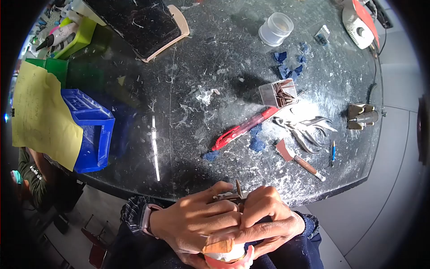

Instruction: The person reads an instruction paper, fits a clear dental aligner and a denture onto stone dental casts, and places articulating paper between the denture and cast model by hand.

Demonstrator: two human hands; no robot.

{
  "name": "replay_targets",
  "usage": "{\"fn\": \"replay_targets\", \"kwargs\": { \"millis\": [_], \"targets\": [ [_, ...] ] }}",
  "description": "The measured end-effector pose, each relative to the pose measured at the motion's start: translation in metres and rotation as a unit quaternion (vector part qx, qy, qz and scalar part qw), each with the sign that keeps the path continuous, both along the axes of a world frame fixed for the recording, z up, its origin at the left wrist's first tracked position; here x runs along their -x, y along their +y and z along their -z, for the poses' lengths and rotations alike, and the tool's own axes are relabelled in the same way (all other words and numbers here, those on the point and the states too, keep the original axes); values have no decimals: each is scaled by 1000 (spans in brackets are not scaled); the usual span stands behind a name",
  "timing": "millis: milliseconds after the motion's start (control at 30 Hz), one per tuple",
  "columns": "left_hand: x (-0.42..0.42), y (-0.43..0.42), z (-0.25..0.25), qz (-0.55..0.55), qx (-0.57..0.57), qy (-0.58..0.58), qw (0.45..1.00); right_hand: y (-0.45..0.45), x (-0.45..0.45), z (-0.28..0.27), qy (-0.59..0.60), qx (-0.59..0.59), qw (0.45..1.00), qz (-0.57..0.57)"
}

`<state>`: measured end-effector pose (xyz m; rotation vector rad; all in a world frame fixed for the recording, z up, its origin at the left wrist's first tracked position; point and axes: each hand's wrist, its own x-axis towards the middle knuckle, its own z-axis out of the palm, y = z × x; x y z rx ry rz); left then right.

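My left hand (201, 219), with a band at the wrist, is closed around a pink-and-white piece like a dental model (230, 258), low in front of my lap. My right hand (268, 215) presses against it from the right, its fingers bent into a pinch and partly overlapping my left fingers. A tan, wedge-shaped piece (218, 246) shows at the model's upper side. Between the knuckles of both hands a thin pointed metal piece (238, 187) sticks up; the rest of it is hidden. What my right fingers pinch is covered.
On the dusty table lie a red pen (242, 129), pliers (304, 132), a wooden-handled scraper (300, 161) and a blue stick (333, 154). A clear box of brown strips (282, 94) and a jar (275, 29) stand behind. Blue bins (105, 139) are left, near another person (38, 184).
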<state>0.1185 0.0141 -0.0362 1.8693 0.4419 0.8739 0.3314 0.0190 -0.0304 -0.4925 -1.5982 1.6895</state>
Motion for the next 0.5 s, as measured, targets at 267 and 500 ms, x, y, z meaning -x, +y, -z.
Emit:
{"fn": "replay_targets", "kwargs": {
  "millis": [267, 500],
  "targets": [
    [0, -2, 2, 39, 1, 5, 999, 12, -11, -9, -51, -6, 994, -94],
    [-4, 7, -6, 41, 51, 18, 998, 5, -7, -2, -4, -27, 1000, -14]
  ]
}}
